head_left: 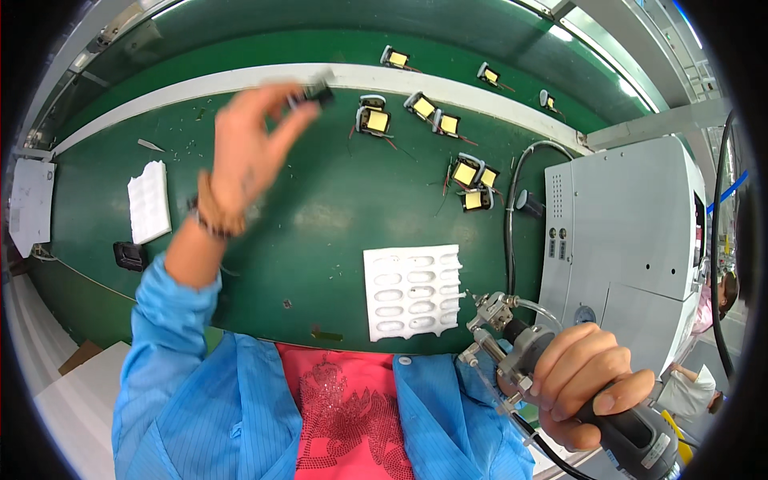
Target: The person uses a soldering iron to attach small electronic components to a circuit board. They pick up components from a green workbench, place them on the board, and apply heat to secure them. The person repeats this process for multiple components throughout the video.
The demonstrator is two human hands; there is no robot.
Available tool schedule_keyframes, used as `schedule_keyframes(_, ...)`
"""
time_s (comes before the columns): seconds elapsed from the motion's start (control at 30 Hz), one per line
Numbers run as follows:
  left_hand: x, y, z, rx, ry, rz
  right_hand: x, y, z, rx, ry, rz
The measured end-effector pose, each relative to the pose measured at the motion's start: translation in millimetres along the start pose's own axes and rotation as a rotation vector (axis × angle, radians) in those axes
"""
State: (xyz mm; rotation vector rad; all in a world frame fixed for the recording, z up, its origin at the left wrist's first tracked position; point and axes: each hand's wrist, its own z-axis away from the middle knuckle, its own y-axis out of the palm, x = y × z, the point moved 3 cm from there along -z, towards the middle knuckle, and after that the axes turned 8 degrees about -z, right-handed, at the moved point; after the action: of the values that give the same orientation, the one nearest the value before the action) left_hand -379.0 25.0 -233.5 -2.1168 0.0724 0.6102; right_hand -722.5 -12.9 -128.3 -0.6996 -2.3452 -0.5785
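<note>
My left hand is raised over the far left of the green bench, near the white strip. Thumb and fingers pinch a small black part, smeared by motion. In my right hand, at the lower right, is a dark grey powered hand tool with a metal head and thin tubes. Its tip points left, close to the right edge of a white foam tray with oval hollows. Small black parts with yellow tops and thin wires lie beyond, just right of my left hand.
A grey machine stands at the right; a black hose curves beside it. More wired parts cluster near it; others lie beyond the white strip. At left are white foam and a black tray. People appear far right.
</note>
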Motion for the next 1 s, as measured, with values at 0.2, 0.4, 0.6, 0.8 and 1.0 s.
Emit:
schedule_keyframes(0.2,103,54,-129,-0.098,0.18,-0.378,-4,1,-7,0.013,-0.026,-0.049)
schedule_keyframes(0.4,54,144,-142,0.313,0.196,-0.042,-2,-9,-3,-0.007,-0.071,-0.048)
schedule_keyframes(0.6,55,169,-146,0.588,0.232,-0.089,0,-12,-7,0.07,-0.017,-0.041)
schedule_keyframes(0.8,40,123,-141,0.309,0.053,0.092,0,-11,-6,0.061,-0.032,-0.044)
schedule_keyframes(1.0,-18,66,-72,0.382,-0.258,0.763,2,-8,-4,0.042,-0.003,-0.082)
